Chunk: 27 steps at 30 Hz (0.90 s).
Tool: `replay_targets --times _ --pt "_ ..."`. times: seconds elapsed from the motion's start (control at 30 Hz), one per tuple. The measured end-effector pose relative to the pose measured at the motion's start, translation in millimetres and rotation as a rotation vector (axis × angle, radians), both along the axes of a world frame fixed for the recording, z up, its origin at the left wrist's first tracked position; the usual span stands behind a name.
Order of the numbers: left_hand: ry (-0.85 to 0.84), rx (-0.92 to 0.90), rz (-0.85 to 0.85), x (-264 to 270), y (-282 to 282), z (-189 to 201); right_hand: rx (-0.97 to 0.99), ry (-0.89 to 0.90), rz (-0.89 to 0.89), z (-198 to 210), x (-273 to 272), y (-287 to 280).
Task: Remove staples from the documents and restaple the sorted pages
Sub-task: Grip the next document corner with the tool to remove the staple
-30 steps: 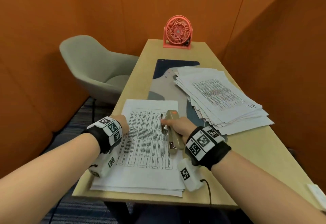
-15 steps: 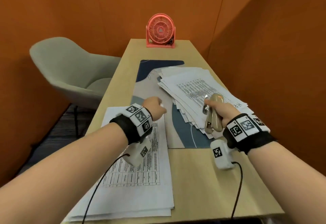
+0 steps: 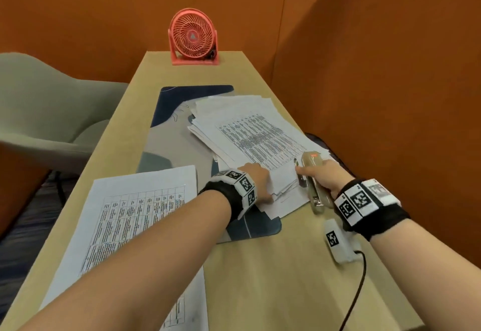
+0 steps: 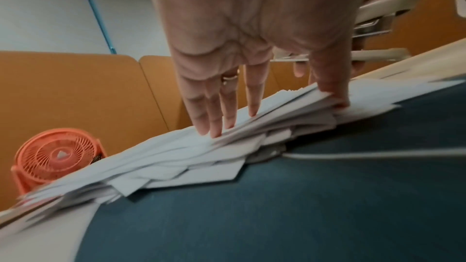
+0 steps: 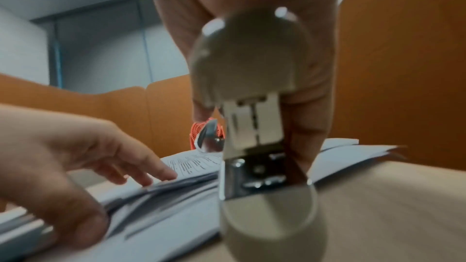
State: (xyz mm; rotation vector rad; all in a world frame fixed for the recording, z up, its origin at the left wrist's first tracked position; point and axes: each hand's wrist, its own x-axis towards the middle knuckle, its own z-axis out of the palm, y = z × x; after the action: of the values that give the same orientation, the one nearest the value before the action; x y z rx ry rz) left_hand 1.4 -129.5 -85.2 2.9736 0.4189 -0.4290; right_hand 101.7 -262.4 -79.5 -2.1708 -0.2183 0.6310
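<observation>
Head view is showing both hands now shifting from the near-left stapled set (image 3: 145,226) to the far-right loose pile (image 3: 250,135): left hand (image 3: 256,182) is pressing relaxed fingers on it, right hand (image 3: 321,177) is grasping the stapler (image 3: 312,182), likely starting the next document.

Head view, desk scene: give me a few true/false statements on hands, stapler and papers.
1. The right hand grips the stapler. True.
2. The left hand lies with straight fingers on the messy paper pile. True.
3. The pink fan stands on the paper pile. False: it stands at the table's far end.
4. The left hand holds the near stapled document. False: that document lies untouched.
</observation>
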Motion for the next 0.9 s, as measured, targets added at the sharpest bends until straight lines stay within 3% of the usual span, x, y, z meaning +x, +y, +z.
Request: replay_targets --times 0.17,0.4,0.53,0.67,0.9 --pt "0.042 0.016 -0.037 9 0 4 -0.273 -0.309 0.259 5 0 -4" --pt "-0.156 -0.231 0.045 9 10 4 -0.576 -0.390 0.515 7 -13 -15" --pt "-0.268 -0.249 0.114 5 5 6 -0.596 -0.375 0.514 10 -15 -18" --pt "-0.490 -0.292 0.157 -8 5 10 -0.627 -0.522 0.409 27 -13 -12" --pt "-0.735 -0.371 0.137 -31 16 13 -0.570 -0.700 0.546 37 -25 13"
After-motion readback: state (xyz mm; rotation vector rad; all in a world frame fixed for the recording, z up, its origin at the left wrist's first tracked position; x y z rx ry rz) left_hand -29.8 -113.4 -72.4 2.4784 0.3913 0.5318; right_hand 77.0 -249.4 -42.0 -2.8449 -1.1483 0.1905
